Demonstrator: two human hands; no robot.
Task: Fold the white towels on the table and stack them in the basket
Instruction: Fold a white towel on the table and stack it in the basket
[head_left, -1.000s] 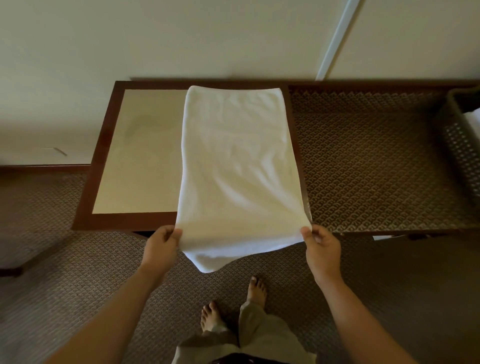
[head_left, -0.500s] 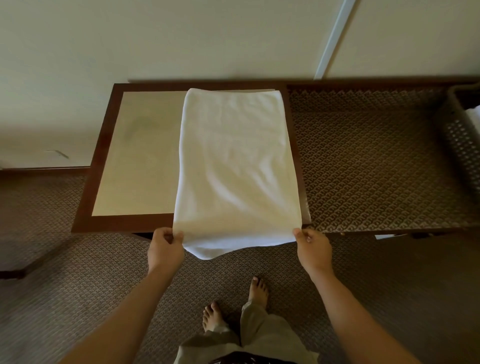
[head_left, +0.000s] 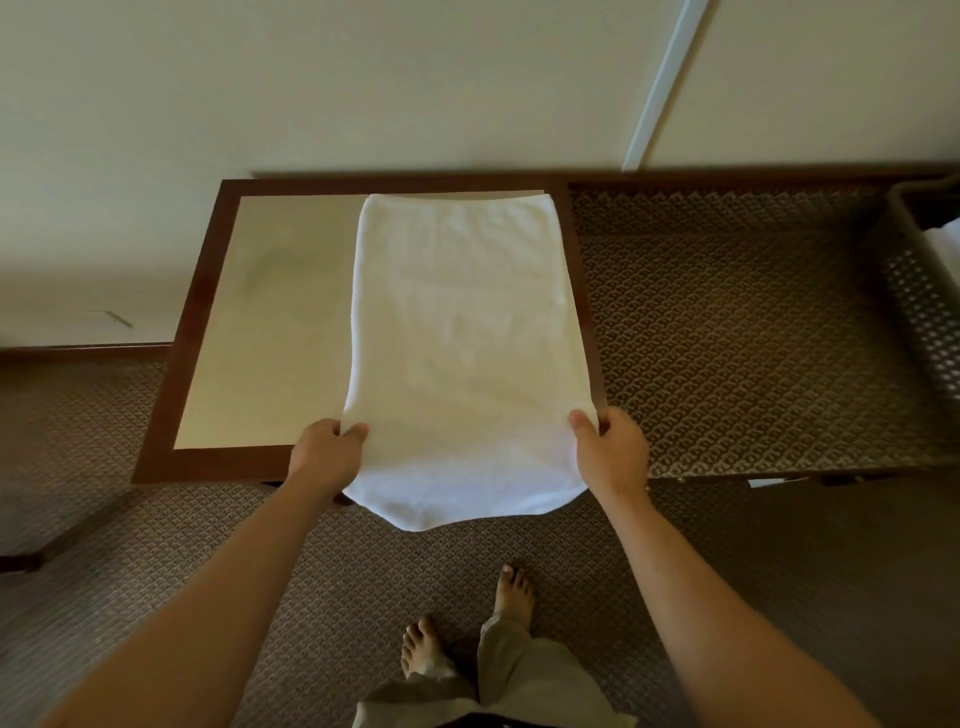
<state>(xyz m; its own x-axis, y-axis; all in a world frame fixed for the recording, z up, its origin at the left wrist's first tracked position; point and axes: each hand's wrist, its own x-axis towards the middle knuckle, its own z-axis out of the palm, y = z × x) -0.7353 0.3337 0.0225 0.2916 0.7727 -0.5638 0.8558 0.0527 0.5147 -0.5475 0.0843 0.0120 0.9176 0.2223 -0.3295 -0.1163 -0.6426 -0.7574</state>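
One white towel (head_left: 462, 332) is lying lengthwise away from the fingers, its long axis running to the table's (head_left: 208, 322) far edge, near end drooping off. Left hand (head_left: 324, 457) and right hand (head_left: 610, 449) are pinching its near corners, equally close. Soft terry; glossy tabletop; perforated basket (head_left: 919, 301) waiting far right.

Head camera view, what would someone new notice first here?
A white terry towel lies lengthwise on the dark-framed wooden table, its near end sagging over the edge. The left hand and right hand each pinch a near corner. A woven basket sits at far right.
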